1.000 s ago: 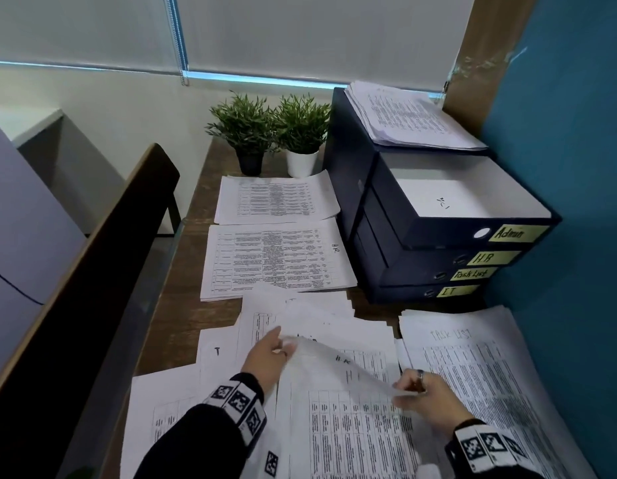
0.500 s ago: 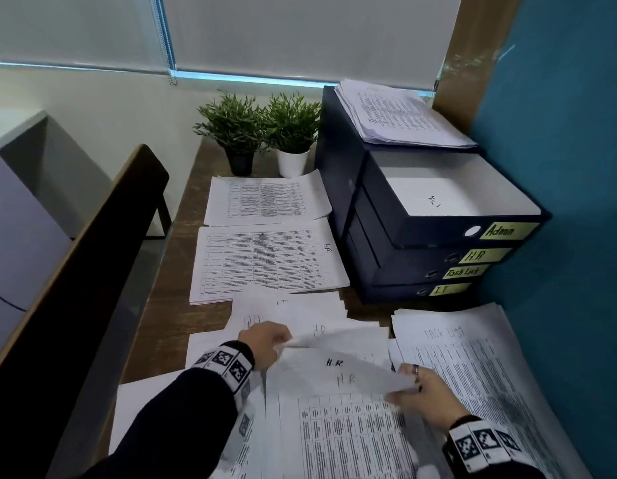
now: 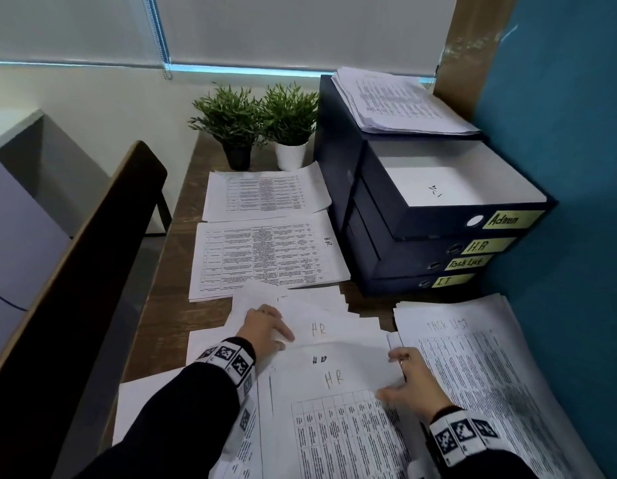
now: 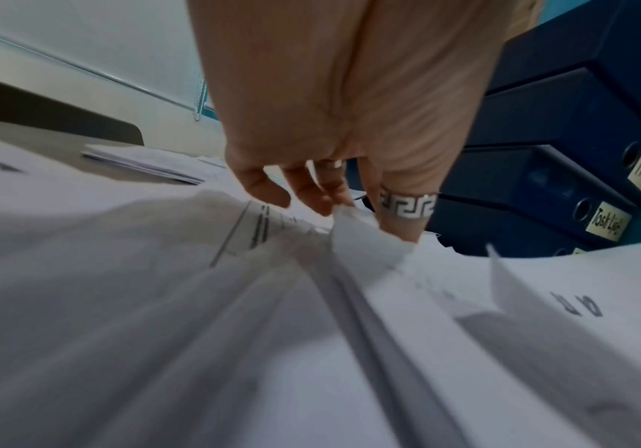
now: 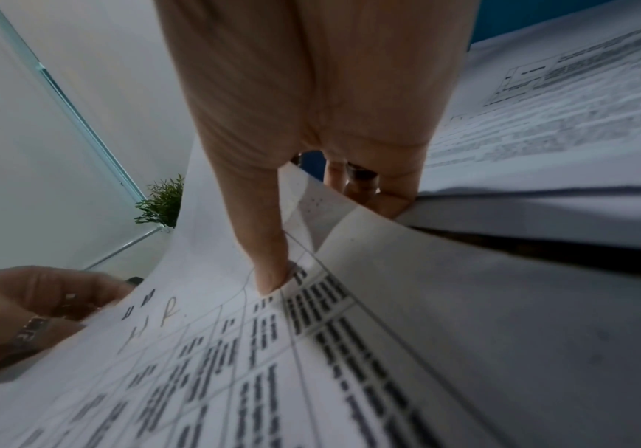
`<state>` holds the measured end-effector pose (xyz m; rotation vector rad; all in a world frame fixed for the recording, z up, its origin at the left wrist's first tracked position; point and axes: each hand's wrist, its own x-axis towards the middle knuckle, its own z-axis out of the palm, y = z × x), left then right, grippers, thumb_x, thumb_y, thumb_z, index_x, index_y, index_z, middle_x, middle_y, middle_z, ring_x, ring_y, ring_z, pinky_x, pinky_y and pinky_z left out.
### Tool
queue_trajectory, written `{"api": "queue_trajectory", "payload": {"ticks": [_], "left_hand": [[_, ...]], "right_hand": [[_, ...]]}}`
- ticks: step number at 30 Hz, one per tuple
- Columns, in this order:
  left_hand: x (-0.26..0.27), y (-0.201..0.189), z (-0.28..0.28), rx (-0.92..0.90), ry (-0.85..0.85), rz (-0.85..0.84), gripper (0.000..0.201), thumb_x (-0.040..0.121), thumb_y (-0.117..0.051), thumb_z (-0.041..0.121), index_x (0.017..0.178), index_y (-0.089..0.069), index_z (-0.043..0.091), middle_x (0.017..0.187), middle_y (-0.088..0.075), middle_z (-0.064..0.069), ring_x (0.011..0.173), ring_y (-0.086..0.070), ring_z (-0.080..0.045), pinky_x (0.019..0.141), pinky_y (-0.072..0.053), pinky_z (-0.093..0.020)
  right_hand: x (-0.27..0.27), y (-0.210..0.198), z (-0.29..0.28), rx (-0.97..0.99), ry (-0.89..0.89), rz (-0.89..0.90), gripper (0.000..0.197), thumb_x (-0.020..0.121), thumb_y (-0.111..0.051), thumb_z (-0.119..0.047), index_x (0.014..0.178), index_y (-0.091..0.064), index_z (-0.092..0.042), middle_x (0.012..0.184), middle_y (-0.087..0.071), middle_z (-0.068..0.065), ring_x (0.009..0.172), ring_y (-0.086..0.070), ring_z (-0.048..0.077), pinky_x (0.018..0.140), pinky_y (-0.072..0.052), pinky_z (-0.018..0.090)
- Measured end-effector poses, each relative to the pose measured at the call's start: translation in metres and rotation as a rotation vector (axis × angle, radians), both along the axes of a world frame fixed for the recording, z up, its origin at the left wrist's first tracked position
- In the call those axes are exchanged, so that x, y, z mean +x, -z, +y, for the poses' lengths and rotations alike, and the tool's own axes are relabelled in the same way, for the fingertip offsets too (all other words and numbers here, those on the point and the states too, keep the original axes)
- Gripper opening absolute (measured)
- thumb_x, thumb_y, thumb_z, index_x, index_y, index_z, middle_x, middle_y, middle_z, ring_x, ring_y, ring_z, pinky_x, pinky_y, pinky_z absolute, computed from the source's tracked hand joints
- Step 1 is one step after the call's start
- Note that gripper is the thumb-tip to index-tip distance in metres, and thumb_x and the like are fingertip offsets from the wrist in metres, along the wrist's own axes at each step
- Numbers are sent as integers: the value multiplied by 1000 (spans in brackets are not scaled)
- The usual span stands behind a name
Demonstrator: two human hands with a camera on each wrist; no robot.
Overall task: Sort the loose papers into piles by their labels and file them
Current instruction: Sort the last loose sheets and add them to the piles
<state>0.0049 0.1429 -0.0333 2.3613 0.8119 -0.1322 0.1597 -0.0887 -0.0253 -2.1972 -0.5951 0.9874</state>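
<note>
A printed sheet marked HR lies almost flat on top of the loose paper pile right in front of me. My left hand pinches its upper left corner between thumb and fingers; in the left wrist view my left hand has that paper corner standing up between them. My right hand grips the sheet's right edge. The right wrist view shows my right hand with the thumb on top of the sheet and the fingers under it. A sorted HR pile lies further back.
Another paper pile lies behind the HR pile, before two potted plants. A Task List pile lies to the right. Stacked blue file boxes are labelled Admin, H.R, Task List and IT, with papers on top. A chair back stands to the left.
The HR sheet, held up and curled between both hands before, has come down nearly flat onto the loose pile. Both hands still hold its edges.
</note>
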Motion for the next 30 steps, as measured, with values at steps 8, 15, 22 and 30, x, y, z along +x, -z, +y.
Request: {"api": "queue_trajectory", "payload": {"ticks": [8, 15, 22, 30], "left_hand": [[-10, -20, 1, -270, 0, -33, 41, 73, -61, -7, 90, -68, 29, 90, -65, 5, 92, -60, -14, 81, -47, -22], [-23, -25, 4, -581, -51, 73, 39, 77, -57, -14, 71, -69, 23, 67, -64, 12, 68, -59, -6, 62, -48, -14], [-21, -11, 4, -783, -629, -401, 17, 75, -73, 1, 73, -57, 3, 84, -54, -12, 80, -54, -23, 80, -48, -37], [-27, -28, 17, -537, -469, -144, 9, 86, -61, 1, 79, -60, 7, 71, -62, -8, 65, -58, -19, 61, -49, -25]], "right_hand": [[3, 2, -3, 16, -8, -11, 45, 63, -73, 9, 82, -41, -17, 110, -48, 5, 76, -63, 14, 58, -53, 21], [7, 7, -2, -2, -16, -49, 39, 63, -74, 6, 65, -40, -14, 98, -60, 8, 88, -62, 20, 67, -58, 33], [6, 6, -1, -67, -30, -94, 20, 68, -76, -2, 80, -60, 2, 100, -67, 10, 96, -62, 21, 80, -56, 34], [8, 5, 3, -105, 0, -166, 13, 74, -70, 0, 83, -61, -2, 93, -64, 5, 77, -55, 11, 52, -42, 10]]}}
